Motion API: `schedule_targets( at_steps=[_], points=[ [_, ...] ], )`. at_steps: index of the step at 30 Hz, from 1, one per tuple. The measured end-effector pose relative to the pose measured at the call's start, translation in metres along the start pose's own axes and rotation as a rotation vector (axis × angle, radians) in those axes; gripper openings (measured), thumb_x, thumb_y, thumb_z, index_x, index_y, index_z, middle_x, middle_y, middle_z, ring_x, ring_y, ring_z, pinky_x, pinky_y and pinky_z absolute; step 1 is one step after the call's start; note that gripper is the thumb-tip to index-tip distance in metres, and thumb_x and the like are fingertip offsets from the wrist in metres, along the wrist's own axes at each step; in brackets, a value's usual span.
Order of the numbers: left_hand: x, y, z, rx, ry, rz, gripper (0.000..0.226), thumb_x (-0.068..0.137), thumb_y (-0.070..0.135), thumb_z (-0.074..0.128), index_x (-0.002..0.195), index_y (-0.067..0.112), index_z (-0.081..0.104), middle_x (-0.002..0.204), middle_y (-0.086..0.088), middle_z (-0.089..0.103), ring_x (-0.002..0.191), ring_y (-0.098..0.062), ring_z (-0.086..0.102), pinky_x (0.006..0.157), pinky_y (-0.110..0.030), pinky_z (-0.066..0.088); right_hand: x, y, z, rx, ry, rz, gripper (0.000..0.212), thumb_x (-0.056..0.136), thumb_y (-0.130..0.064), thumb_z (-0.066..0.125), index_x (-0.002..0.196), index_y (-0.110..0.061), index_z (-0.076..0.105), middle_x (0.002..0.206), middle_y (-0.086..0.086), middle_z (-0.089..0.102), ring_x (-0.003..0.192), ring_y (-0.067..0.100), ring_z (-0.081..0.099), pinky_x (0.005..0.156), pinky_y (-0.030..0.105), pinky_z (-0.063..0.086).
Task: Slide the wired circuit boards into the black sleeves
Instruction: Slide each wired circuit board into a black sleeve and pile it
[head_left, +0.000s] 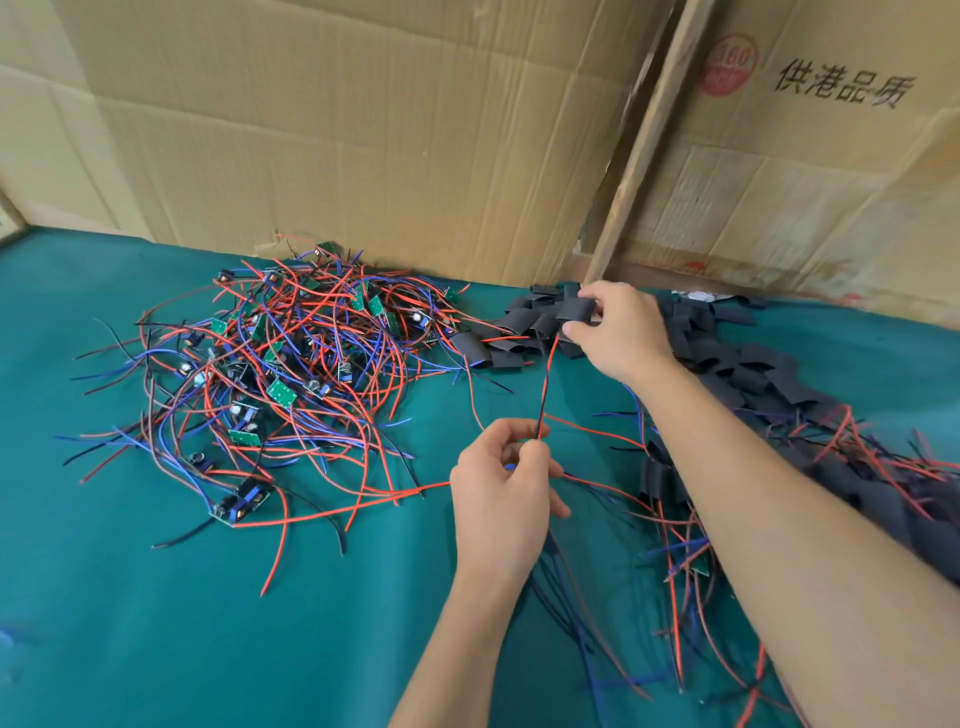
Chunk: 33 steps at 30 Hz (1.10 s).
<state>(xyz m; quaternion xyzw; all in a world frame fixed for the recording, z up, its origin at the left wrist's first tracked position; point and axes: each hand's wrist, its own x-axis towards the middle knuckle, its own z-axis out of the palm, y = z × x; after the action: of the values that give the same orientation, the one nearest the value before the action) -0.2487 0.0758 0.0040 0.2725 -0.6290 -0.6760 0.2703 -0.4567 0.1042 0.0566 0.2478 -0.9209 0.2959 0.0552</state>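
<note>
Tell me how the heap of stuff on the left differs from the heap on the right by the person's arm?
The left heap is bare green circuit boards in a loose tangle of red, blue and black wires; the right heap is mostly black sleeves, with some wires poking out. The left heap lies untouched, while the right hand holds a black sleeve at the right heap's far end. Both lie on the green cloth.

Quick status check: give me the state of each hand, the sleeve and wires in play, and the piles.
Left hand: pinches wire pair.
Right hand: holds sleeve.
Sleeve: lifted above pile, board not visible.
Wire pair: stretched between hands.
Board pile: tangled, unsleeved.
Sleeve pile: loose on cloth.
</note>
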Motion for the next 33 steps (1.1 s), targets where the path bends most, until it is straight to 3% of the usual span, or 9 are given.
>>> schedule_targets(
  at_steps=[4, 8, 10, 15, 17, 23, 27, 31, 33],
  points=[
    [0.000, 0.000, 0.001, -0.008, 0.009, 0.016, 0.031, 0.083, 0.011, 0.047, 0.100, 0.026, 0.068, 0.063, 0.004, 0.066, 0.046, -0.020, 0.064, 0.047, -0.025, 0.040, -0.063, -0.014, -0.029, 0.201, 0.028, 0.023, 0.036, 0.070, -0.012, 0.080, 0.102, -0.026, 0.075, 0.080, -0.010, 0.073, 0.079, 0.019, 0.073, 0.075, 0.029, 0.055],
    [0.000, -0.001, 0.001, -0.006, 0.003, 0.044, 0.034, 0.083, 0.013, 0.045, 0.103, 0.028, 0.068, 0.058, 0.002, 0.063, 0.045, -0.020, 0.062, 0.046, -0.024, 0.039, -0.118, -0.029, -0.033, 0.267, -0.106, -0.054, 0.038, 0.064, -0.004, 0.077, 0.089, -0.032, 0.072, 0.075, -0.015, 0.072, 0.060, 0.002, 0.068, 0.060, 0.009, 0.046],
    [-0.001, -0.002, 0.001, 0.019, 0.004, 0.082, 0.031, 0.089, 0.009, 0.046, 0.097, 0.028, 0.069, 0.054, 0.000, 0.061, 0.041, -0.017, 0.058, 0.045, -0.021, 0.037, -0.131, -0.033, -0.033, 0.290, -0.195, -0.090, 0.038, 0.065, 0.001, 0.074, 0.091, -0.028, 0.072, 0.071, -0.018, 0.071, 0.057, -0.001, 0.066, 0.058, 0.009, 0.044],
    [0.001, -0.005, -0.001, 0.030, 0.043, 0.096, 0.030, 0.091, 0.007, 0.045, 0.089, 0.027, 0.068, 0.050, -0.002, 0.060, 0.040, -0.016, 0.054, 0.046, -0.024, 0.037, -0.134, -0.033, -0.044, 0.339, -0.373, -0.121, 0.042, 0.072, -0.006, 0.077, 0.108, -0.028, 0.075, 0.080, -0.013, 0.076, 0.068, 0.010, 0.073, 0.077, 0.027, 0.057],
    [0.002, -0.006, -0.001, 0.025, 0.033, 0.101, 0.030, 0.094, 0.006, 0.046, 0.084, 0.025, 0.066, 0.056, 0.000, 0.060, 0.043, -0.020, 0.059, 0.046, -0.023, 0.036, -0.132, -0.031, -0.049, 0.450, -0.428, -0.114, 0.036, 0.081, -0.010, 0.077, 0.113, -0.026, 0.075, 0.076, -0.009, 0.078, 0.069, 0.011, 0.075, 0.076, 0.023, 0.058],
    [0.000, -0.005, -0.001, 0.034, 0.019, 0.133, 0.037, 0.096, 0.003, 0.046, 0.074, 0.029, 0.061, 0.060, -0.006, 0.060, 0.043, -0.019, 0.058, 0.041, -0.019, 0.037, -0.130, -0.025, -0.050, 0.669, -0.415, -0.095, 0.013, 0.083, 0.001, 0.080, 0.089, -0.011, 0.080, 0.101, -0.001, 0.080, 0.064, 0.029, 0.072, 0.064, 0.033, 0.059],
    [-0.001, -0.004, -0.002, 0.037, 0.016, 0.151, 0.038, 0.092, 0.000, 0.044, 0.069, 0.028, 0.057, 0.055, -0.004, 0.059, 0.039, -0.013, 0.052, 0.041, -0.018, 0.036, -0.132, -0.024, -0.048, 0.717, -0.459, -0.119, 0.015, 0.082, 0.004, 0.080, 0.089, -0.008, 0.077, 0.077, 0.009, 0.077, 0.056, 0.019, 0.068, 0.062, 0.026, 0.056],
    [-0.002, -0.004, -0.002, 0.037, 0.007, 0.159, 0.030, 0.089, 0.008, 0.042, 0.087, 0.026, 0.067, 0.052, -0.006, 0.059, 0.039, -0.014, 0.050, 0.044, -0.022, 0.036, -0.131, -0.024, -0.049, 0.785, -0.456, -0.133, 0.015, 0.086, 0.001, 0.076, 0.075, -0.007, 0.080, 0.104, 0.006, 0.078, 0.057, 0.021, 0.069, 0.062, 0.025, 0.055],
    [-0.001, -0.004, -0.002, 0.032, 0.005, 0.161, 0.030, 0.091, 0.007, 0.045, 0.088, 0.025, 0.068, 0.055, -0.004, 0.059, 0.041, -0.017, 0.054, 0.044, -0.021, 0.036, -0.130, -0.024, -0.048, 0.757, -0.430, -0.151, 0.021, 0.087, -0.003, 0.077, 0.068, -0.011, 0.080, 0.103, -0.001, 0.078, 0.055, 0.016, 0.065, 0.058, 0.022, 0.053]
  ],
)
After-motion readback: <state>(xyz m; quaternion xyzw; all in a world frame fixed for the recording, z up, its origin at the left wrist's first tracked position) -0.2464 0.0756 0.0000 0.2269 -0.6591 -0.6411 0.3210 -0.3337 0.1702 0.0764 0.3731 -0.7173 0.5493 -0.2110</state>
